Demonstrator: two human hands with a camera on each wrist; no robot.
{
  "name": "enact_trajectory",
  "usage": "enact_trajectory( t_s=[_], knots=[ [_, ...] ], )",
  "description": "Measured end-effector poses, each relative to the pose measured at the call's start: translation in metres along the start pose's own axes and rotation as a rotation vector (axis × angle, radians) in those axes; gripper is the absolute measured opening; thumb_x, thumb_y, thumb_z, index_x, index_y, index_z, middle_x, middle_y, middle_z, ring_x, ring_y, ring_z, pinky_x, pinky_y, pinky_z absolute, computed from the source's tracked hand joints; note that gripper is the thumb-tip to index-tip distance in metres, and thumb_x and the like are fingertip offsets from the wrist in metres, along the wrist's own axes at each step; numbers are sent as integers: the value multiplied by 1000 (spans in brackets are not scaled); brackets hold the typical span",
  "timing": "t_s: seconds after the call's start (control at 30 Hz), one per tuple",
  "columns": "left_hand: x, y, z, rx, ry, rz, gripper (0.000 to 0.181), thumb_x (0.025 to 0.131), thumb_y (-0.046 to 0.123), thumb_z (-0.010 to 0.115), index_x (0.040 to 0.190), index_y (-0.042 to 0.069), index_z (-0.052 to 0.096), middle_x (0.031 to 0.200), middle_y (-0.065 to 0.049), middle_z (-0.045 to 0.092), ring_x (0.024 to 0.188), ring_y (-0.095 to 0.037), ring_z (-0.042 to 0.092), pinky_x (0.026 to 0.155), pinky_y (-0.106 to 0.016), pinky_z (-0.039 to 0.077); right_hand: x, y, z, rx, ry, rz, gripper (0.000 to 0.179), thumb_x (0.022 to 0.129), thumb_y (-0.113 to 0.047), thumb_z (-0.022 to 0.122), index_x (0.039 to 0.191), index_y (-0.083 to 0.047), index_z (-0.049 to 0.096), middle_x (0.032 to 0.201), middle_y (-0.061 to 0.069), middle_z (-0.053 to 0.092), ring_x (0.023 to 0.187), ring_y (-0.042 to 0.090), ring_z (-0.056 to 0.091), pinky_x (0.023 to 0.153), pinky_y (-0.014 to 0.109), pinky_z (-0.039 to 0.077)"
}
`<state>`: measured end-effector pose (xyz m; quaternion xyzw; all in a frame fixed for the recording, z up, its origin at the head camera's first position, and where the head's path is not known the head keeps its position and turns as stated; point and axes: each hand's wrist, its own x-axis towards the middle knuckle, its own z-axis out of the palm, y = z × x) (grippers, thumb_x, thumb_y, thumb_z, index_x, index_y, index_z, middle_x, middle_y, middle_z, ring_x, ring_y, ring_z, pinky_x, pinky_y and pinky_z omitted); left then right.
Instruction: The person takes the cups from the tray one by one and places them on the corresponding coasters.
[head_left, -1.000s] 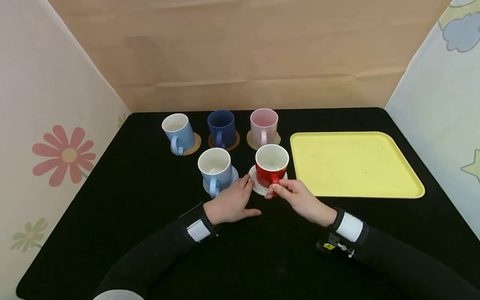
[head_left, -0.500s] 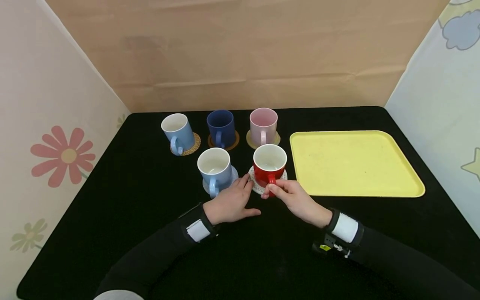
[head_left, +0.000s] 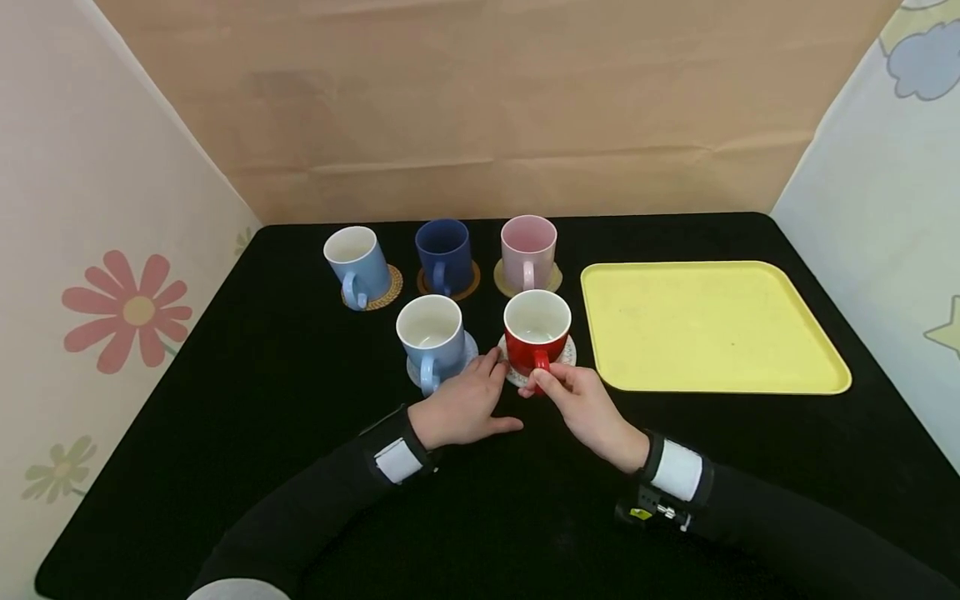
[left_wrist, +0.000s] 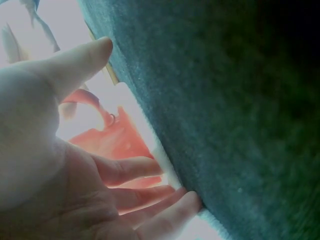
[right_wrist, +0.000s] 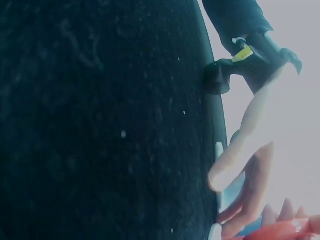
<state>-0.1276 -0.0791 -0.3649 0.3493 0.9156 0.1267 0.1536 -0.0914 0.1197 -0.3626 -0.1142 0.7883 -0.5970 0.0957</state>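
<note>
My right hand [head_left: 588, 414] pinches the handle of a red mug [head_left: 523, 353] with a white inside. The mug stands upright over a white patterned coaster [head_left: 570, 353]; whether its base touches the coaster cannot be told. My left hand [head_left: 467, 406] lies low on the table with fingers extended, their tips at the coaster's left edge and the thumb spread apart. In the left wrist view, those fingers [left_wrist: 135, 171] lie in front of the red mug [left_wrist: 117, 139]. Beside my left hand, a light blue mug [head_left: 442, 354] stands on a pale coaster [head_left: 470, 347].
Behind are another light blue mug [head_left: 363, 265], a dark blue mug [head_left: 442, 258] and a pink mug [head_left: 519, 271], each on a round coaster. To the right lies a yellow tray [head_left: 712, 329] on the black table [head_left: 247, 433]. Walls close in the back and sides.
My right hand has shifted the red mug slightly left, so more of the coaster shows on its right. My left hand has stayed in place.
</note>
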Motion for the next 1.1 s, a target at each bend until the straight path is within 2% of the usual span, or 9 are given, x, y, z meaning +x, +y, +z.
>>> enact_trajectory(
  t_s=[0.17,0.33,0.43,0.6,0.77,0.9,1.1],
  knots=[
    [-1,0,-2,-4,-1,-8,83,87,50,68,144,-3,38,152,-27,27,135,-37,36,102,-44,41,1,1,6,1,55,-15,21,101,-7,51,99,8,65,94,16,71,98,31,64,100,52,42],
    [-2,-1,-3,-17,-5,-22,84,87,50,69,145,-3,37,153,-26,26,137,-36,35,103,-45,40,2,1,10,7,75,-24,21,100,-7,52,100,10,65,94,16,71,101,31,63,101,51,41],
    [-1,-1,-2,-16,-10,-28,85,87,50,69,145,-2,36,153,-26,25,137,-36,33,103,-45,39,4,2,7,21,42,-20,23,101,-9,53,103,10,65,96,16,71,104,31,63,101,52,40],
    [0,-2,1,4,-18,-32,85,87,52,67,146,-2,36,154,-25,25,137,-37,34,102,-45,40,6,6,-7,46,-85,15,29,102,-16,53,111,9,65,105,15,71,109,30,61,101,52,40],
    [0,0,3,4,-21,-37,85,87,52,67,146,-1,36,154,-25,25,137,-37,34,101,-45,41,7,9,-16,15,-183,-5,27,98,-13,59,115,8,65,110,15,70,109,29,63,98,46,44],
    [0,1,1,-3,-21,-38,86,87,51,68,146,-1,35,154,-25,24,137,-38,33,101,-46,41,7,9,-15,-13,-178,-52,26,96,-10,62,114,8,66,106,14,71,105,27,65,96,42,46],
    [0,1,0,1,-23,-31,86,87,52,68,146,-2,35,154,-27,24,137,-38,33,103,-46,39,7,10,-14,-15,-161,-61,25,96,-9,62,113,8,66,105,14,71,104,25,66,96,39,47]
  ],
)
